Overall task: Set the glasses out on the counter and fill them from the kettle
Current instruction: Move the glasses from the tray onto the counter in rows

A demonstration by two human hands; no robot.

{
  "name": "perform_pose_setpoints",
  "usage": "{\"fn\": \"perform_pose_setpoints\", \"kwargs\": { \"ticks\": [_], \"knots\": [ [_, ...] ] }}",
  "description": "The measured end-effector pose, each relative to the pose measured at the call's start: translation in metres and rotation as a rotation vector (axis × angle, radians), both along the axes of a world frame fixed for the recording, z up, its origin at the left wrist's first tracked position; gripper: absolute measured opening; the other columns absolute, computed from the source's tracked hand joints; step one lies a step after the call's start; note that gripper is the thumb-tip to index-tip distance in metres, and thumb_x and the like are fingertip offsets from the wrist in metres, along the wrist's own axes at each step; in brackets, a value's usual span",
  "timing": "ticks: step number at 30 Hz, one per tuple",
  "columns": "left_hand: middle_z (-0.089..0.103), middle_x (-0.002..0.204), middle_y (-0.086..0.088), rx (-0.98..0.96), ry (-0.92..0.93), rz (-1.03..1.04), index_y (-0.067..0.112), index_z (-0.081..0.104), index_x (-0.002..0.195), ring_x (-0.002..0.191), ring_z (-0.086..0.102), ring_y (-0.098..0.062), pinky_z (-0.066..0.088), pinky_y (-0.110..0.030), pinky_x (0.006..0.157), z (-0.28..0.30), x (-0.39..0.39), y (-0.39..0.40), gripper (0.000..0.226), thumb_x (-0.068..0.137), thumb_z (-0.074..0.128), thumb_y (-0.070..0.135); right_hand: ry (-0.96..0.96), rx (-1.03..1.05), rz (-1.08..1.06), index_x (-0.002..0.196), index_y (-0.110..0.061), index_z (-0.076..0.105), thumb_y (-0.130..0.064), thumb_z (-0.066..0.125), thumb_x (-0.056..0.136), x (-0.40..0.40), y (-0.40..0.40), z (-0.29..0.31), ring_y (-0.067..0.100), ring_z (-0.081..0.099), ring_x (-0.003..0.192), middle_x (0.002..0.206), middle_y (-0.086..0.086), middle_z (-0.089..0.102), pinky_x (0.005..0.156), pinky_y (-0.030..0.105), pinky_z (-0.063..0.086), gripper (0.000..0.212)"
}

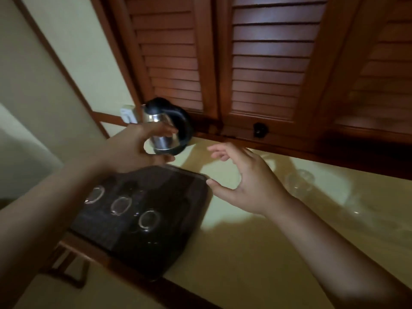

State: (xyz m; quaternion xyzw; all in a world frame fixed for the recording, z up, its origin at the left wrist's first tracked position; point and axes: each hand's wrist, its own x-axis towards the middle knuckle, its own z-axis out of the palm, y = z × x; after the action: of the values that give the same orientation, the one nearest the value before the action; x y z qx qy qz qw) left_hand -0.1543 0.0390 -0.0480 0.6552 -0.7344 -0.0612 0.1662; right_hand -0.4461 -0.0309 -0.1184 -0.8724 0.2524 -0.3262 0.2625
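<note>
While both bare hands hang over the pale yellow glossy tabletop (256, 253), nothing held in either. Left hand (136, 150) blurred, fingers (160, 129) curled into a loose wide C, thumb below, empty gap between. Just beyond those fingers, partly hidden by them, a shiny steel kettle with black lid and black handle (166, 126), upright at the back of the tabletop; touching or not, cannot tell through the blur. Right hand (249, 184) spread open, fingers (219, 152) reaching forward and slightly bent, thumb stretched toward the left, tip just beside the edge of a dark rectangular tray (178, 230). On that tray, below the left fingers, three clear drinking glasses in a row: far-left one (95, 195), middle one (122, 205), nearest one (149, 220), rims catching light. Off to the right of the right fingers, another clear glass (299, 182) standing on the tabletop, faint and hard to make out. Behind everything, reddish-brown louvered wooden doors (267, 63).
</note>
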Motion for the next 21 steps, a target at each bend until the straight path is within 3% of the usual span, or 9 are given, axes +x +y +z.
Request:
{"fn": "perform_pose_setpoints", "kwargs": {
  "ticks": [1, 3, 6, 9, 13, 17, 21],
  "knots": [
    [0.067, 0.134, 0.010, 0.017, -0.004, 0.005, 0.018, 0.066, 0.141, 0.117, 0.067, -0.008, 0.050, -0.024, 0.098, 0.000, 0.021, 0.008, 0.070, 0.082, 0.084, 0.052, 0.014, 0.007, 0.034, 0.137, -0.033, 0.055, -0.045, 0.076, 0.084, 0.021, 0.005, 0.003, 0.002, 0.059, 0.112, 0.121, -0.016, 0.066, 0.095, 0.030, 0.050, 0.059],
    [0.068, 0.128, 0.010, 0.089, -0.013, 0.015, 0.022, 0.068, 0.137, 0.106, 0.065, 0.003, 0.056, -0.030, 0.095, -0.001, 0.062, 0.024, 0.057, 0.084, 0.085, 0.036, 0.051, 0.024, 0.092, 0.134, -0.037, 0.056, -0.051, 0.074, 0.083, 0.064, 0.016, 0.009, 0.003, 0.060, 0.106, 0.117, -0.018, 0.065, 0.089, 0.031, 0.053, 0.056],
    [0.066, 0.135, 0.013, 0.296, -0.025, 0.003, 0.035, 0.071, 0.129, 0.122, 0.062, -0.001, 0.051, -0.039, 0.111, -0.004, 0.117, 0.046, 0.050, 0.081, 0.078, 0.029, 0.121, 0.070, 0.146, 0.129, -0.043, 0.056, -0.057, 0.074, 0.082, 0.127, 0.034, 0.012, 0.005, 0.064, 0.100, 0.116, -0.020, 0.064, 0.083, 0.035, 0.057, 0.053],
    [0.054, 0.149, 0.019, 0.551, -0.037, 0.025, 0.053, 0.061, 0.133, 0.137, 0.053, -0.007, 0.044, -0.042, 0.120, -0.009, 0.163, 0.066, 0.061, 0.076, 0.078, 0.043, 0.228, 0.092, 0.171, 0.130, -0.044, 0.055, -0.062, 0.073, 0.080, 0.182, 0.051, 0.015, 0.002, 0.062, 0.097, 0.117, -0.020, 0.062, 0.080, 0.035, 0.059, 0.056],
    [0.045, 0.145, 0.025, 0.812, -0.134, 0.019, 0.053, 0.049, 0.147, 0.133, 0.052, -0.006, 0.050, -0.036, 0.114, -0.026, 0.201, 0.083, 0.085, 0.074, 0.092, 0.047, 0.492, 0.090, 0.181, 0.135, -0.037, 0.053, -0.070, 0.073, 0.077, 0.248, 0.073, 0.019, 0.003, 0.058, 0.102, 0.122, -0.016, 0.062, 0.081, 0.030, 0.054, 0.069],
    [0.060, 0.134, 0.013, 0.783, -0.444, -0.112, 0.035, 0.056, 0.144, 0.125, 0.063, -0.014, 0.053, -0.029, 0.103, -0.049, 0.198, 0.086, 0.064, 0.087, 0.084, 0.037, 0.857, -0.062, 0.135, 0.113, -0.027, 0.058, -0.087, 0.065, 0.068, 0.307, 0.089, 0.005, 0.023, 0.063, 0.086, 0.095, -0.007, 0.062, 0.066, 0.034, 0.046, 0.075],
    [0.073, 0.121, 0.004, 0.675, -0.618, -0.219, 0.026, 0.069, 0.130, 0.113, 0.073, -0.018, 0.060, -0.033, 0.098, -0.066, 0.207, 0.080, 0.049, 0.086, 0.084, 0.042, 0.907, -0.056, 0.095, 0.108, -0.025, 0.064, -0.073, 0.072, 0.076, 0.343, 0.098, -0.015, 0.027, 0.069, 0.092, 0.097, 0.000, 0.067, 0.066, 0.033, 0.046, 0.058]
  ]
}}
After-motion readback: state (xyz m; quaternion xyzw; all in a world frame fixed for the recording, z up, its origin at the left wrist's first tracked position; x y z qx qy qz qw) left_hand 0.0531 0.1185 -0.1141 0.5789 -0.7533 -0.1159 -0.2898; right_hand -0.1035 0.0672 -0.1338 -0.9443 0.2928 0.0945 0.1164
